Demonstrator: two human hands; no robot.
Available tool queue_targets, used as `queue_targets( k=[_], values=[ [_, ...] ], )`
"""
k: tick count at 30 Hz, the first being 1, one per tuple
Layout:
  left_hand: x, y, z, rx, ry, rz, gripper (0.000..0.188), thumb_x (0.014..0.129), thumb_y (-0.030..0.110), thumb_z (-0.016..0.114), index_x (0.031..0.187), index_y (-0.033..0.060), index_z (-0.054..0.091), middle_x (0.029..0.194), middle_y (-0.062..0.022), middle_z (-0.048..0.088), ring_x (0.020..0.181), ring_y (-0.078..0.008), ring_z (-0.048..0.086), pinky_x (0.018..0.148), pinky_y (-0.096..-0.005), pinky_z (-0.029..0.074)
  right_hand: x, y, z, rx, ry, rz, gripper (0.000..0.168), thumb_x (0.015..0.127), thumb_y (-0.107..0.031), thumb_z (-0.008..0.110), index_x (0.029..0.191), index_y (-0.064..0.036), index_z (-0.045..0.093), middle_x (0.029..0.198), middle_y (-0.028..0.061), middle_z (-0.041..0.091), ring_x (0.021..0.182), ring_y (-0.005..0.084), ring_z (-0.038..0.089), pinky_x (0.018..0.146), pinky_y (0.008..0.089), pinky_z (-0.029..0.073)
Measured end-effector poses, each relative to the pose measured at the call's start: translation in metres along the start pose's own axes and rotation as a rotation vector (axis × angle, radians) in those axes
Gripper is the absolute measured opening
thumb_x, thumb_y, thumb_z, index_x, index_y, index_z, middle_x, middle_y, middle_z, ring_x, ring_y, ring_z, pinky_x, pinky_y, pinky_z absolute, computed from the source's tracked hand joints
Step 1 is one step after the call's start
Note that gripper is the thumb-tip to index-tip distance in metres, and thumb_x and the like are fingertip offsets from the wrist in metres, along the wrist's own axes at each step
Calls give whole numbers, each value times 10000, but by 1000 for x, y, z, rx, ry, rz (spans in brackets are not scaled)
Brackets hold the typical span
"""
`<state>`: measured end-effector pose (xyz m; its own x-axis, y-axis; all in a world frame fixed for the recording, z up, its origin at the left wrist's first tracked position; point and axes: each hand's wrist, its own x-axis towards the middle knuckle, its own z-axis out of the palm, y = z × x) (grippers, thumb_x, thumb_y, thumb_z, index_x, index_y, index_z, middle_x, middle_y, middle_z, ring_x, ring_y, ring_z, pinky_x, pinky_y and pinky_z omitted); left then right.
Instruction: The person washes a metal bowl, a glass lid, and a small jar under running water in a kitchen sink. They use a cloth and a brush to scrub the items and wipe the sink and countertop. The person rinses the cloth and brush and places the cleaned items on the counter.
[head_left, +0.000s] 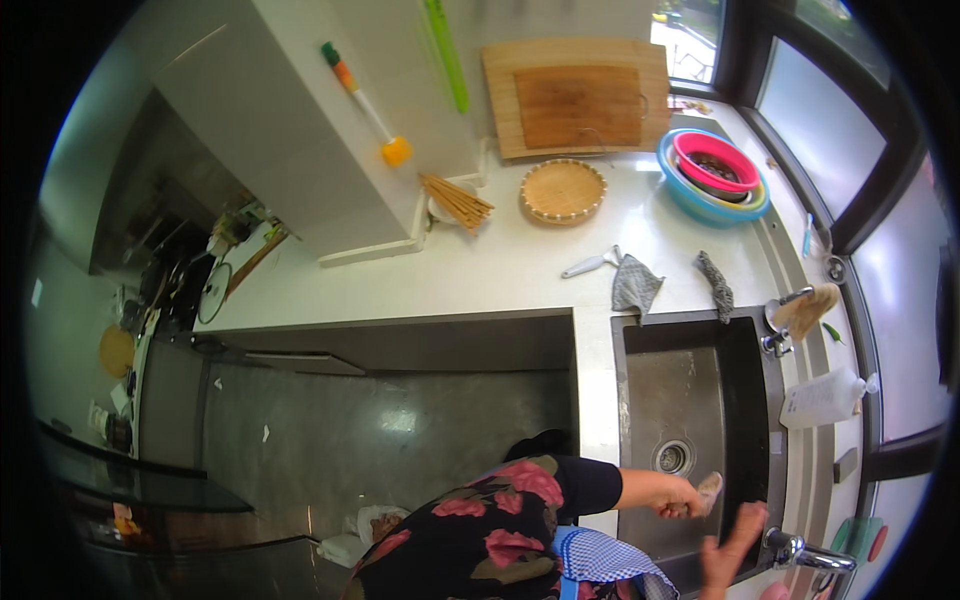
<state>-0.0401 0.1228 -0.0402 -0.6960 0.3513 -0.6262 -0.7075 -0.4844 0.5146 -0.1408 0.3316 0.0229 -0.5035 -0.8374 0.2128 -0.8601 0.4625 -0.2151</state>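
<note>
My left hand (681, 501) reaches over the dark sink basin (675, 397) and grips a small pale, brownish object (709, 486); what it is cannot be told. Between that hand and the chrome tap (795, 549) at the sink's edge is my right hand (739, 536), raised, slightly blurred and holding nothing visible. The metal drain (673, 457) lies just beyond my left hand. No running water can be made out.
A grey cloth (636, 285), a peeler-like tool with a white handle (589, 265) and a dark grey scrubber (716, 286) lie by the sink. Nested basins (705, 214), a woven tray (564, 191) and wooden boards (577, 105) stand farther back. A white jug (821, 399) is on the ledge.
</note>
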Motion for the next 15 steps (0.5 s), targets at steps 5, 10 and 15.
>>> queue_targets(
  k=[5, 10, 15],
  values=[
    [5, 0, 17, 479, -221, 143, 91, 717, 147, 638, 714, 105, 557, 609, -22, 519, 529, -161, 496, 477, -303, 399, 22, -54, 55, 165, -266, -15, 576, 637, -58, 671, 1191, -91, 517, 1128, 189, 588, 1097, 347, 550, 852, 404, 462],
    [-38, 20, 37, 1418, 269, 578, 116, 721, 163, 628, 807, 88, 608, 730, -60, 620, 688, -223, 604, 574, -352, 469, 45, -61, 58, 262, -271, 194, 268, 705, -119, 666, 947, -22, 604, 865, 217, 643, 821, 363, 640, 674, 413, 492],
    [-9, 28, -15, 1791, 486, 723, 148, 768, 193, 581, 823, 65, 632, 770, -82, 679, 739, -265, 665, 605, -394, 501, 56, -48, 98, 699, -264, 379, 190, 665, -104, 624, 814, 13, 610, 724, 115, 645, 624, 290, 617, 561, 359, 464]
  ],
)
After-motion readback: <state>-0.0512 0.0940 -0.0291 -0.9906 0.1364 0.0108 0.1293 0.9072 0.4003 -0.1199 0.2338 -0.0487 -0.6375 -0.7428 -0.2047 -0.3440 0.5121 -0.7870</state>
